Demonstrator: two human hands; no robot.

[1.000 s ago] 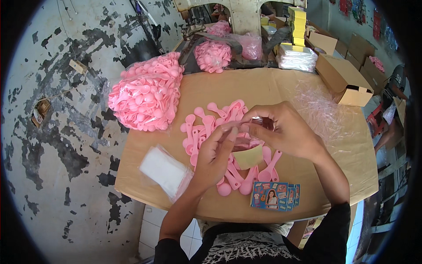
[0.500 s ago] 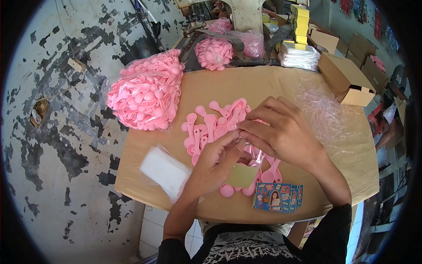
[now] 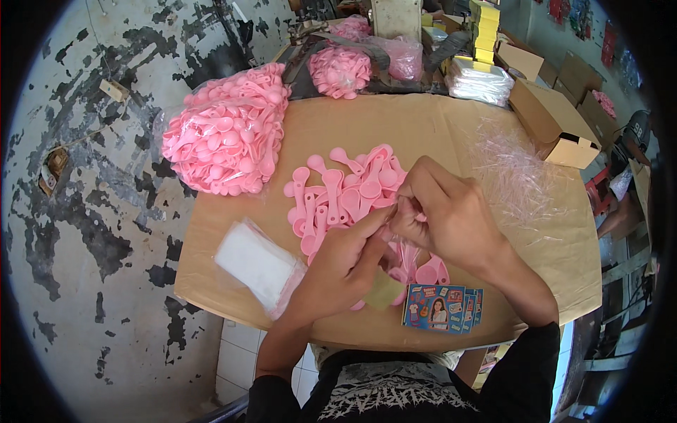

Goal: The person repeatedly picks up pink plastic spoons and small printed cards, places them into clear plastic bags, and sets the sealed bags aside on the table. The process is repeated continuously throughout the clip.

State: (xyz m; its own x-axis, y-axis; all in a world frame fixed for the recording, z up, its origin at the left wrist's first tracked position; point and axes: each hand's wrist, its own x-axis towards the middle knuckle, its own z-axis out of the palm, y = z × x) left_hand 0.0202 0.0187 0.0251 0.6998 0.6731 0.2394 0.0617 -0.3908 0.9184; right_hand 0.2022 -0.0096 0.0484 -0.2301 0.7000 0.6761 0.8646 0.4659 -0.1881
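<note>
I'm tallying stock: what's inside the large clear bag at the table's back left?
Pink spoons show through the large clear bag; whatever lies deeper is covered by them.

Left grip, right grip close together, fingers bent

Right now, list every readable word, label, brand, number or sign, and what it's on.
I won't copy wording; locations only:
Blue rectangular printed cards: lettering present; smaller print too small to read.
Black shirt with jagged pale print: no words I can make out.
Dark garment at far right: small pale marking, too blurred to read.
Pale yellow card near the left hand: no text visible.
</note>
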